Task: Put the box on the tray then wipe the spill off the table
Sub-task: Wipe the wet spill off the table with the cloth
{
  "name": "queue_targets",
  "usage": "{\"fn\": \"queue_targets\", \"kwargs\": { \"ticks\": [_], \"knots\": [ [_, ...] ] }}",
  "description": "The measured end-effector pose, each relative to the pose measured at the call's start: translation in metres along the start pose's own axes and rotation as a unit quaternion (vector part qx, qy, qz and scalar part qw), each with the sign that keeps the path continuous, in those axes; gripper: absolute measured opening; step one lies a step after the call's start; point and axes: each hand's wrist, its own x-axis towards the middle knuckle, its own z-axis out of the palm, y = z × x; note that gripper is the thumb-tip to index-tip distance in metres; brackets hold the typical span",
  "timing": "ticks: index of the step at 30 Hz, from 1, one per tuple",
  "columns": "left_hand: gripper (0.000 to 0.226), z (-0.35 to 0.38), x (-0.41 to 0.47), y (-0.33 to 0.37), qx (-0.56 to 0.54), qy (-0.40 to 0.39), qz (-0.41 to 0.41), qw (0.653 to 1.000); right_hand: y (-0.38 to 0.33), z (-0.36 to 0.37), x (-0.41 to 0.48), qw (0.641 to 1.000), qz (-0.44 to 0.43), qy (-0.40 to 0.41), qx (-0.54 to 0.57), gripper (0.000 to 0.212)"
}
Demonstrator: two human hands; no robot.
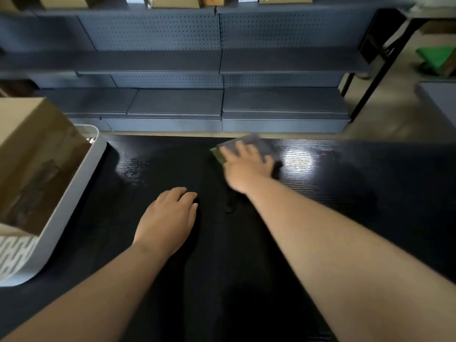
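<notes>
Flat-fingered, the right grip (246,166) presses a blurred grey pad (256,143) (probably a soft, light sponge, best held down by its top) on the table (370,218), right of the wet spill (134,169), while the left grip (170,218) rests open and the box (32,154) sits in the tray (74,191).

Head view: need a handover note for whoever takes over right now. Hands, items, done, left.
Left hand: flat on the table, holding nothing.
Right hand: fingers straight, pressing a grey wiping pad near the table's far edge; motion-blurred.
Box: sitting in the white tray at the left.
Done: box on tray.
Left: finish the wipe. A wet patch shows beside the tray, left of the pad.
</notes>
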Motion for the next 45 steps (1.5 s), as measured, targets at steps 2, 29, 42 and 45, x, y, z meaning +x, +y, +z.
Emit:
{"fn": "queue_targets", "kwargs": {
  "ticks": [2,29,42,45],
  "knots": [
    [0.044,-0.001,0.001,-0.002,-0.006,-0.004,-0.008,1.000,-0.016,0.010,-0.008,0.996,-0.085,-0.028,-0.026,0.049],
    [0.043,-0.022,-0.076,-0.091,-0.011,0.028,-0.006,1.000,0.054,0.010,-0.106,0.949,0.304,0.051,0.061,0.048],
    [0.042,-0.012,-0.118,-0.113,-0.015,0.028,0.027,0.999,-0.048,0.090,-0.209,0.991,0.042,0.120,-0.041,0.044],
    [0.042,-0.012,-0.125,-0.118,-0.009,0.032,0.039,0.999,0.016,0.062,-0.211,0.959,0.249,0.138,0.018,0.044]
  ]
}}
